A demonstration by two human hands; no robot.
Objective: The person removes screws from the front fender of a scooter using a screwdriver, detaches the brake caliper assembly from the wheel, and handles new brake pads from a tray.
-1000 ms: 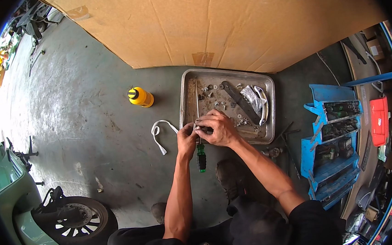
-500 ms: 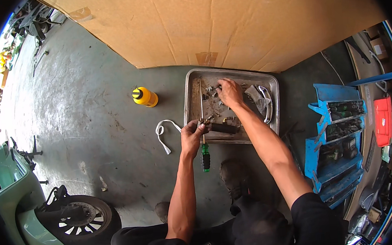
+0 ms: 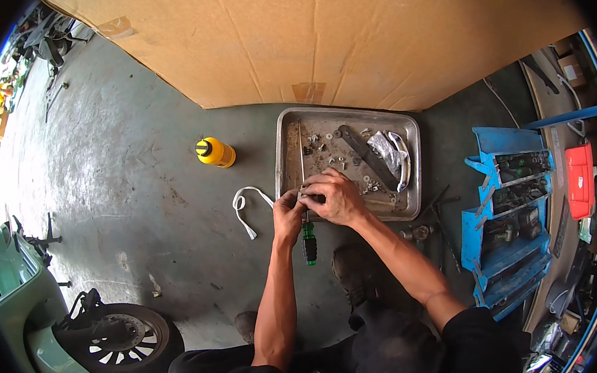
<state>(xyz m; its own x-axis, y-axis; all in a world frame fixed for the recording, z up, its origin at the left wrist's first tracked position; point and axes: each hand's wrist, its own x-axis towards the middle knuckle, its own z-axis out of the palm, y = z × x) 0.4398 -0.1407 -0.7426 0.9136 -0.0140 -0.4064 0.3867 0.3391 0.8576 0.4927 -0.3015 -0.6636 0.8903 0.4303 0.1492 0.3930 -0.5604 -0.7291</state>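
Observation:
My left hand (image 3: 287, 217) and my right hand (image 3: 336, 196) meet over the near left rim of a metal tray (image 3: 418, 170). Fingertips of both are pinched together around something small and dark that I cannot make out. Below them lies a long screwdriver (image 3: 309, 243); its green and black handle sticks out toward me, and its shaft runs into the tray. Several small nuts and washers (image 3: 336, 162) are scattered on the tray's dirty bottom. Beside them rest a dark flat bar (image 3: 368, 157), a crumpled clear plastic wrap (image 3: 385, 149) and a curved shiny metal piece (image 3: 403, 161).
A large cardboard box (image 3: 315, 38) stands behind the tray. Left of it are a yellow bottle (image 3: 217, 153) and a white strap (image 3: 240, 208). A blue tiered toolbox (image 3: 508, 219) stands open at right, near a red case (image 3: 581, 182). A wheeled vehicle (image 3: 125, 340) is at lower left.
My right hand has come back from the middle of the tray to my left hand. The dark bar and small hardware show more fully; the dark cylindrical piece beside my left hand no longer shows.

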